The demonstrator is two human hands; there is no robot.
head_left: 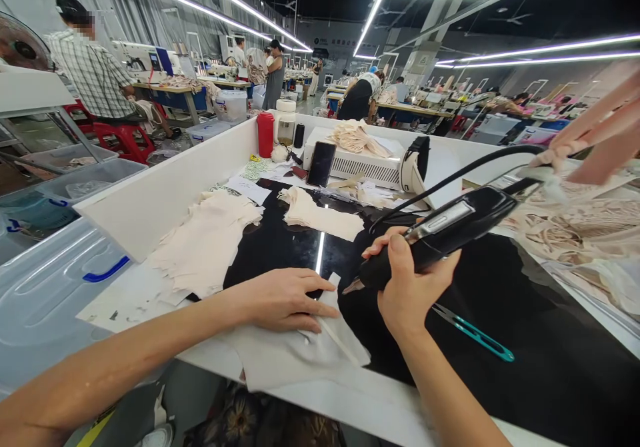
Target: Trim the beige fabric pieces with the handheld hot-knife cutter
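Your pale fabric piece [280, 357] lies at the near edge of the table, partly over the black work surface [500, 287], with a narrow fold or strip along its right side. It should be light, soft and limp, apt to wrinkle or slide on that glossy surface, so it is best held under flat fingers close to the strip. Your left hand [293, 300] does this: palm down, fingers stretched out and a little apart, pressing the cloth without pinching it.

Your right hand [407, 280] is wrapped around the black tool [450, 224], thumb on top, its metal tip [353, 287] pointing left, just beside the cloth. The tool looks rigid and fairly weighty; the thick body is the place to grip, well back from the tip. A black cable [465, 170] arches behind it.

To the right of your wrist lie teal snips [477, 339]. Farther off are a large fabric stack [200, 237] on the left and a smaller stack [323, 214] in the middle, then a phone [321, 164] leaning against a white vented box [355, 164]. The lettering on the far wall [345, 42] is too small to read, and you can make out no brand on the tool.
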